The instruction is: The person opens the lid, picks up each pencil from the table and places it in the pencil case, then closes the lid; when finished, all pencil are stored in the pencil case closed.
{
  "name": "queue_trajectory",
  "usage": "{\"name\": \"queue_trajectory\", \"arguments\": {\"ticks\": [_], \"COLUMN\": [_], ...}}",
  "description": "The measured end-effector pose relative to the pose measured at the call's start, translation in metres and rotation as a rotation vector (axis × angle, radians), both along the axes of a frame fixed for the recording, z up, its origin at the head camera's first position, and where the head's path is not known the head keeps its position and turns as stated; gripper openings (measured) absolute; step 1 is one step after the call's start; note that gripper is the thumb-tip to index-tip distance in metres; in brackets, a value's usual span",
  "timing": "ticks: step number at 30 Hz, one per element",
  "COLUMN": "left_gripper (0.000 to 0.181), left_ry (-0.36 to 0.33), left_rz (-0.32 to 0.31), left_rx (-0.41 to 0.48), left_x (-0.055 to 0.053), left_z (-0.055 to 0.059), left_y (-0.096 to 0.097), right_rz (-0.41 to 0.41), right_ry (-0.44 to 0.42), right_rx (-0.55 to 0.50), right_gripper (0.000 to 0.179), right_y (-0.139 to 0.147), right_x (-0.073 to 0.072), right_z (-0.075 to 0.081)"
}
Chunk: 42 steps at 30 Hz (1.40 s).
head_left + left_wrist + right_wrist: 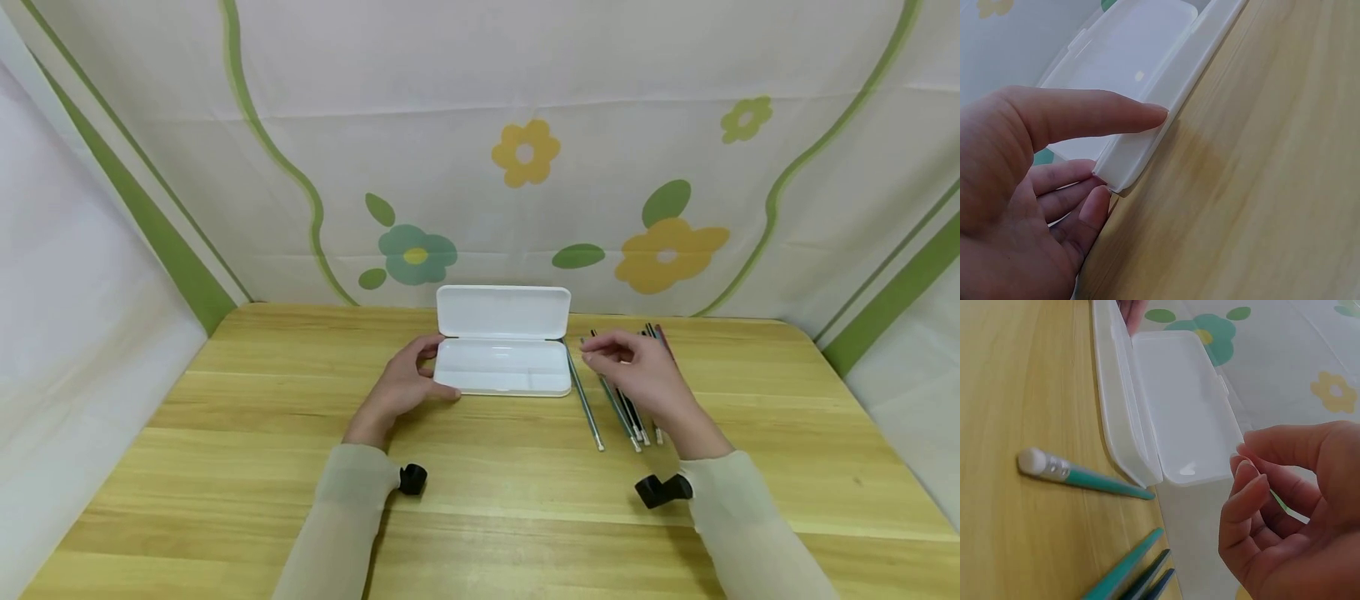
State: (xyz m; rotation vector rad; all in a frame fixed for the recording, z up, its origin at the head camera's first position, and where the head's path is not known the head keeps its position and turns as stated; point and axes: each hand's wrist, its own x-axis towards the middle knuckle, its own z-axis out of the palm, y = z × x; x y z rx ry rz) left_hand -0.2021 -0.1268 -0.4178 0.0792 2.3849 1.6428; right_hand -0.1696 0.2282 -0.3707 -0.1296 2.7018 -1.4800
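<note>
A white pencil case stands on the wooden table with its lid raised at the back; its compartments are bare. My left hand holds its left end, the thumb along the front wall and the other fingers round the left back corner. To the right of the case lies a teal pencil with a white eraser. My right hand is in the air above several more pencils, its fingers loosely curled and nothing between the fingertips. It partly hides those pencils in the head view.
The wooden table reaches back to a pale curtain printed with flowers. One pencil at the far right has a red shaft. A black wrist mount sits at the left cuff, another mount at the right.
</note>
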Motion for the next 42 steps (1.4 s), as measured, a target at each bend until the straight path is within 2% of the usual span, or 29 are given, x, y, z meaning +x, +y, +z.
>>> {"name": "queue_trajectory", "arguments": {"ticks": [9,18,25,33,42], "left_gripper": [0.093,0.092,0.092,0.093,0.092], "left_ry": [0.001,0.008,0.025,0.023,0.023], "left_rz": [-0.012,-0.003,-0.009,-0.021,-0.021], "left_rx": [0.008,-0.005,-0.033,-0.023,-0.015], "left_x": [0.0,0.0,0.0,0.0,0.0], "left_z": [-0.001,-0.005,-0.005,-0.004,-0.004], "left_y": [0.002,-0.001,-0.006,-0.003,-0.002], "right_rz": [-0.064,-0.143,-0.193,-0.249,-0.275], "right_ry": [-0.049,-0.119,-0.159,-0.185,-0.213], "right_rx": [-0.08,-0.184,-0.169,-0.169,-0.181], "right_gripper": [0.037,0.041,0.042,0.043,0.04], "right_y": [0.023,0.044,0.062,0.086,0.103], "right_x": [0.013,0.019,0.02,0.031,0.033], "right_z": [-0.007,-0.015,-0.026,-0.034,-0.038]}}
